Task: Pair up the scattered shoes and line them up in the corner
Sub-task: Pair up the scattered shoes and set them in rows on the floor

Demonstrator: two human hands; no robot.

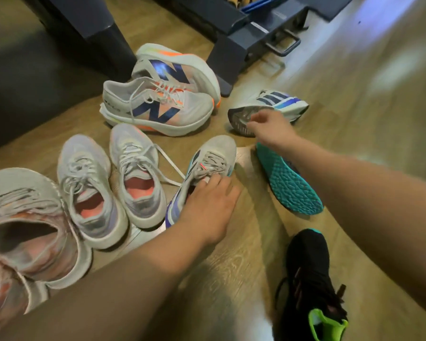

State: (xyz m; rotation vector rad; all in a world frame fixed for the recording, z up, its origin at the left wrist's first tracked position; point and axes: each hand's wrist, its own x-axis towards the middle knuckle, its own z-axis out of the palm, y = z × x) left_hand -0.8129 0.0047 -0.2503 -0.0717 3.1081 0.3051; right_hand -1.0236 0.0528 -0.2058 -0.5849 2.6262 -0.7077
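Grey teal-striped shoe (213, 157) sits in left grip (208, 205); right grip (268, 127) touches the tipped shoe (284, 103), closure unclear.

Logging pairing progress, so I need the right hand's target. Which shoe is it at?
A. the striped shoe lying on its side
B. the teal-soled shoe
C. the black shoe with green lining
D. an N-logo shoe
A: the right hand is at the sole of the striped shoe lying on its side, while the left hand grips the grey laced shoe.
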